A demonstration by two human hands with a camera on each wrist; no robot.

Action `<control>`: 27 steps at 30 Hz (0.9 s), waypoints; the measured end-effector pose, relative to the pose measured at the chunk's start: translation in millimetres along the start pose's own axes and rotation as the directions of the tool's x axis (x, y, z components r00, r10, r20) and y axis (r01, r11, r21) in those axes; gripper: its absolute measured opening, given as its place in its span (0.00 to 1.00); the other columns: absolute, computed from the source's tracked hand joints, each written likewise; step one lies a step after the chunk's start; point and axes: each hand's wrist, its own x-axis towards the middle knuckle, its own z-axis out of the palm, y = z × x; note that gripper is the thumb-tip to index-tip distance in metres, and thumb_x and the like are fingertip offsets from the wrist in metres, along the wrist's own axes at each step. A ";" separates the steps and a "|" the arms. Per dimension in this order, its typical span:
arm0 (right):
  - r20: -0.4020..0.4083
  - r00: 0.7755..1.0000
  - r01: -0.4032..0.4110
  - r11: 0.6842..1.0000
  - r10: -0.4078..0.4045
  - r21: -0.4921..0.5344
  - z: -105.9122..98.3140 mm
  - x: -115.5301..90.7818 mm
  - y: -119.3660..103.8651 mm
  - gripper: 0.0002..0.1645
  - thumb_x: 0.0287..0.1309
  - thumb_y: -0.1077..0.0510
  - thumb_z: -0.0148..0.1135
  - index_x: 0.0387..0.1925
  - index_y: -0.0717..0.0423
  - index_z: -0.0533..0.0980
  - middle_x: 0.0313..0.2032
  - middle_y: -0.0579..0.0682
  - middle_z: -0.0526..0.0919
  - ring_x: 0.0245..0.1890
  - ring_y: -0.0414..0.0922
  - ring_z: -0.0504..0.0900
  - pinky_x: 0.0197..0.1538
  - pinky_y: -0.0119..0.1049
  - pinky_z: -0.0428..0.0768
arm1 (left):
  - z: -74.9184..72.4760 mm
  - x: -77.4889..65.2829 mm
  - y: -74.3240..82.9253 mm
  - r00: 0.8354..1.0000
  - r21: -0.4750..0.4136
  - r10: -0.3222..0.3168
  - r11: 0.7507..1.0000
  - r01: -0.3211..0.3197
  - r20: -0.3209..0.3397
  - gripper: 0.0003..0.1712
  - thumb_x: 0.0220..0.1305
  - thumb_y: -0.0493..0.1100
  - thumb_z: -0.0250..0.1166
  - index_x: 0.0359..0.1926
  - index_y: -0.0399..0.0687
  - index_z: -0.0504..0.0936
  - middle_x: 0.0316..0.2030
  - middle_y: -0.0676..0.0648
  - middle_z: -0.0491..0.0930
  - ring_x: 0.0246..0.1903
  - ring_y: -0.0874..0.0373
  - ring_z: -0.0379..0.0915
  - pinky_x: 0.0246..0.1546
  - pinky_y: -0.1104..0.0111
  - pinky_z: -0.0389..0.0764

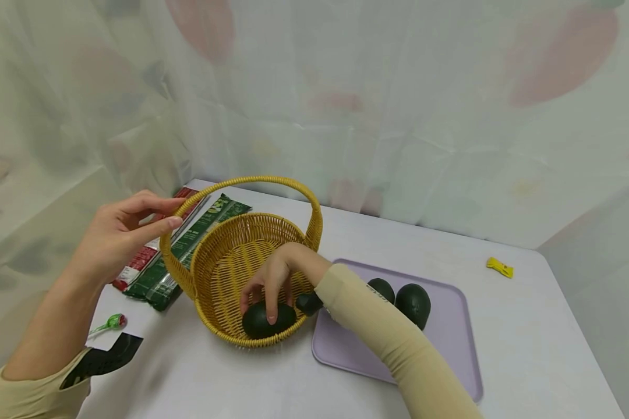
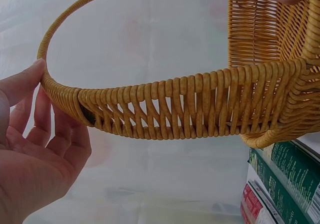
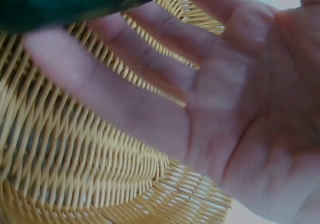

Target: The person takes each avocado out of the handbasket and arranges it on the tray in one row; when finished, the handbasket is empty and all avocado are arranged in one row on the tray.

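Note:
A yellow-brown wicker basket (image 1: 207,314) with a tall arched handle (image 1: 264,178) stands on the white table. My left hand (image 1: 117,230) pinches the left side of the handle between thumb and fingers, as the left wrist view also shows on the woven handle (image 2: 165,108). Reaching down inside the basket, my right hand (image 1: 279,270) grips a dark green avocado (image 1: 259,323) near the front rim. In the right wrist view, the fingers (image 3: 105,93) reach up to the blurred avocado (image 3: 65,3), partly out of frame.
Right of the basket lies a purple tray (image 1: 456,349) with two avocados (image 1: 413,304), partly behind my right sleeve. Green (image 1: 162,291) and red packets (image 1: 136,262) lie left of the basket. A green-wrapped lollipop (image 1: 116,320) is at left; a yellow candy (image 1: 499,267) far right.

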 end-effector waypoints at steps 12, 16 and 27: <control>-0.075 0.993 0.096 0.995 -0.095 0.003 -0.7 -34.2 0.9 0.36 0.49 0.57 0.75 0.59 0.39 0.70 0.56 0.44 0.72 0.52 0.42 0.78 0.45 0.46 0.84 | -0.3 0.2 -2.9 1.000 -0.035 -0.006 0.999 0.006 0.000 0.15 0.61 0.25 0.63 0.50 0.32 0.82 0.42 0.47 0.79 0.42 0.61 0.77 0.40 0.80 0.78; -0.087 0.988 0.124 0.992 -0.125 -0.014 -0.2 -48.2 1.1 0.37 0.50 0.56 0.75 0.60 0.41 0.68 0.56 0.44 0.72 0.52 0.44 0.79 0.44 0.44 0.84 | -0.4 0.5 -4.3 1.000 -0.034 -0.003 0.999 0.003 0.001 0.15 0.61 0.24 0.63 0.50 0.32 0.81 0.42 0.47 0.79 0.42 0.60 0.76 0.39 0.81 0.78; -0.126 0.974 0.186 0.982 -0.186 -0.011 6.2 -77.1 8.3 0.36 0.50 0.56 0.75 0.59 0.41 0.68 0.56 0.49 0.72 0.49 0.48 0.81 0.43 0.45 0.84 | -0.8 0.8 -3.4 1.000 -0.024 -0.003 1.000 0.003 -0.004 0.15 0.61 0.25 0.63 0.50 0.32 0.82 0.41 0.48 0.79 0.41 0.62 0.77 0.38 0.81 0.78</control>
